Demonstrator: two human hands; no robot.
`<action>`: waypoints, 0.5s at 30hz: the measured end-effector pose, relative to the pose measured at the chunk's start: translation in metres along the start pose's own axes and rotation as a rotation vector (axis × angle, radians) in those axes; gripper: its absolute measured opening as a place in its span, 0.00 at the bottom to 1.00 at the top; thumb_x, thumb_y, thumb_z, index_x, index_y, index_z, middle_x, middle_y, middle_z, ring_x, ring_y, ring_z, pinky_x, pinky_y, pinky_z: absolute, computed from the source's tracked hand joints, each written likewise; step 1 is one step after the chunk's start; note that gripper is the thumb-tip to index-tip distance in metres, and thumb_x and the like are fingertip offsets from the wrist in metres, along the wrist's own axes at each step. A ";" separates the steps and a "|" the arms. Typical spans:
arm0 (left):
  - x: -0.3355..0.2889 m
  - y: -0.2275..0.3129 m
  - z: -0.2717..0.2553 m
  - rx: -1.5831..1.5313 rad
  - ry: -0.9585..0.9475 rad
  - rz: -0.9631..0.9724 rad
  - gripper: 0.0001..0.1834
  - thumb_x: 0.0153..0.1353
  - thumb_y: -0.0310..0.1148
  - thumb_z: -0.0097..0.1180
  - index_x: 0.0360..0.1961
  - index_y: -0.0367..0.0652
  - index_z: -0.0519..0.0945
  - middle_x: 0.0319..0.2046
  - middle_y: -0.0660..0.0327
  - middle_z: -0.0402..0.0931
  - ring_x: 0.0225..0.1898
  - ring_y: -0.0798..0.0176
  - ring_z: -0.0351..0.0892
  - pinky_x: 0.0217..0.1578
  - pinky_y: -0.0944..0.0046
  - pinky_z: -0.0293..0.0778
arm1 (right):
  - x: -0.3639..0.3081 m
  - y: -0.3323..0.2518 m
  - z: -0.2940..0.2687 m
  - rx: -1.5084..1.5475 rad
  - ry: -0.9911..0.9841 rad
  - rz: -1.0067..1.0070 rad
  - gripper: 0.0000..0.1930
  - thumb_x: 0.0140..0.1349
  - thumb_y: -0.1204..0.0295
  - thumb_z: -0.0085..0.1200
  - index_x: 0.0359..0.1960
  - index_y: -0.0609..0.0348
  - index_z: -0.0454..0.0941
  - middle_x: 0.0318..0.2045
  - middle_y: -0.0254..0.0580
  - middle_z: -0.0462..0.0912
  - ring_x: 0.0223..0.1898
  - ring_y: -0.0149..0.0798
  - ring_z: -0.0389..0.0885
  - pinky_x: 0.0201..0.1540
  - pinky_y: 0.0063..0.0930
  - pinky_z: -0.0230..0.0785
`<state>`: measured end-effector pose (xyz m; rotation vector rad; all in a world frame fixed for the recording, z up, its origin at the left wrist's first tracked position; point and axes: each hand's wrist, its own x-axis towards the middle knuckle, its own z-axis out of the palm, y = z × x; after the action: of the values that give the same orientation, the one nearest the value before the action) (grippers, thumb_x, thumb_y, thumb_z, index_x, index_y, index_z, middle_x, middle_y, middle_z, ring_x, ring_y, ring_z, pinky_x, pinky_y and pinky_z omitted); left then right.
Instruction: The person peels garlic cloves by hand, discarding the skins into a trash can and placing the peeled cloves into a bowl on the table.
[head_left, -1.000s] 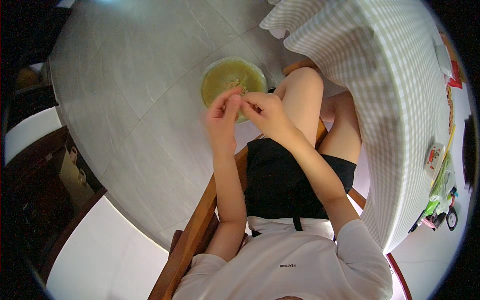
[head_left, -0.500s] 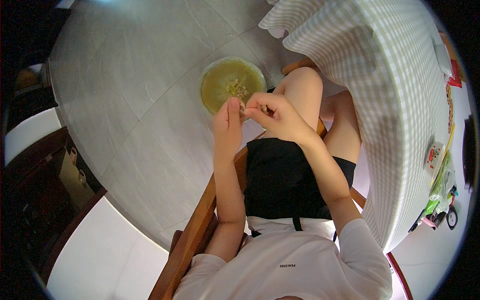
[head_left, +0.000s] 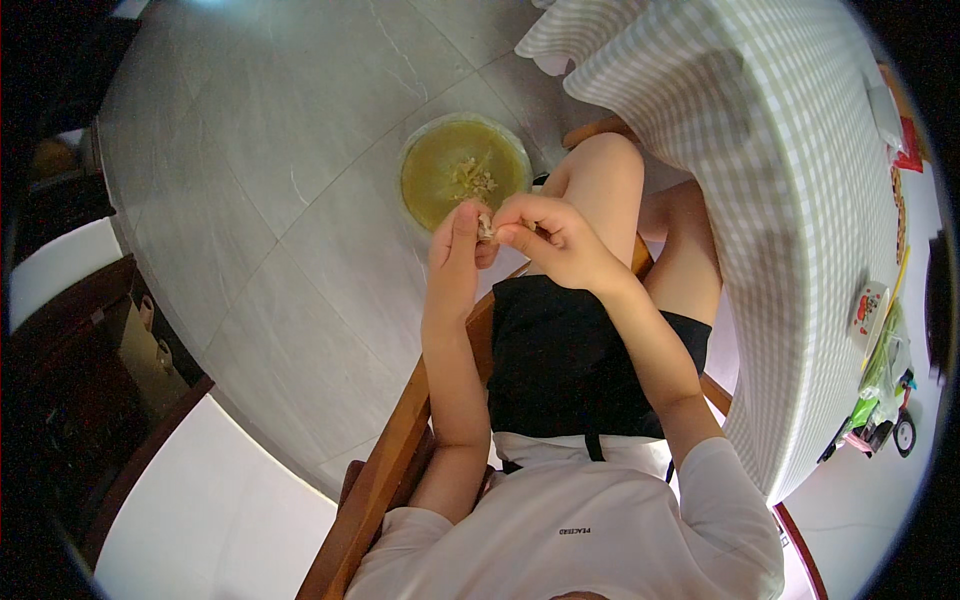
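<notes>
My left hand (head_left: 458, 242) and my right hand (head_left: 560, 240) meet above my lap, both with fingers closed. Between their fingertips is a small, pale, rough piece (head_left: 486, 228), perhaps a nut or its shell; its exact kind is too small to make out. Another tan bit (head_left: 536, 228) shows in the curl of my right fingers. Just beyond the hands stands a round waste bin (head_left: 425, 165) with a yellow-green inside and a thin clear liner over its rim. Pale and yellowish scraps (head_left: 474, 180) lie at its bottom.
A table with a checked cloth (head_left: 770, 130) hangs down close on my right. On it are a white patterned dish (head_left: 868, 308), green plastic packaging (head_left: 880, 365) and a red packet (head_left: 908, 148). My chair's wooden armrest (head_left: 390, 440) runs along my left.
My left hand has shifted slightly down and left, and the gap between my hands has widened. The pale piece between the fingertips shows more plainly.
</notes>
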<state>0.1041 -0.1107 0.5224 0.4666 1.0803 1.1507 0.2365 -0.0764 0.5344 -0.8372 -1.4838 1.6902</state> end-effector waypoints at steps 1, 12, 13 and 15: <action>0.000 0.000 -0.001 0.001 0.001 0.001 0.17 0.63 0.43 0.36 0.25 0.43 0.67 0.17 0.72 0.56 0.17 0.78 0.51 0.17 0.76 0.48 | 0.000 0.000 0.000 0.001 -0.001 -0.001 0.03 0.57 0.75 0.48 0.28 0.62 0.71 0.23 0.32 0.72 0.26 0.24 0.66 0.28 0.17 0.58; -0.006 0.008 0.020 0.528 0.079 0.459 0.17 0.64 0.39 0.36 0.29 0.37 0.71 0.20 0.69 0.63 0.22 0.75 0.58 0.23 0.74 0.56 | -0.001 -0.007 0.000 -0.216 0.087 0.071 0.04 0.56 0.75 0.48 0.29 0.64 0.71 0.19 0.34 0.69 0.21 0.25 0.63 0.23 0.20 0.56; -0.005 0.007 0.016 0.529 0.080 0.459 0.17 0.64 0.39 0.36 0.29 0.37 0.71 0.20 0.69 0.63 0.22 0.75 0.58 0.23 0.74 0.56 | -0.001 -0.008 0.001 -0.215 0.087 0.071 0.04 0.56 0.75 0.48 0.29 0.64 0.71 0.19 0.34 0.69 0.21 0.25 0.63 0.23 0.20 0.56; -0.002 0.003 0.004 0.600 0.054 0.317 0.18 0.63 0.40 0.37 0.29 0.36 0.71 0.20 0.68 0.64 0.22 0.75 0.58 0.23 0.74 0.56 | -0.001 -0.008 0.003 -0.209 0.056 0.057 0.05 0.56 0.74 0.48 0.28 0.63 0.72 0.18 0.33 0.69 0.20 0.24 0.63 0.23 0.19 0.56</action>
<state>0.1065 -0.1106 0.5277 1.1119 1.4354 1.1011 0.2353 -0.0781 0.5431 -1.0382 -1.6307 1.5573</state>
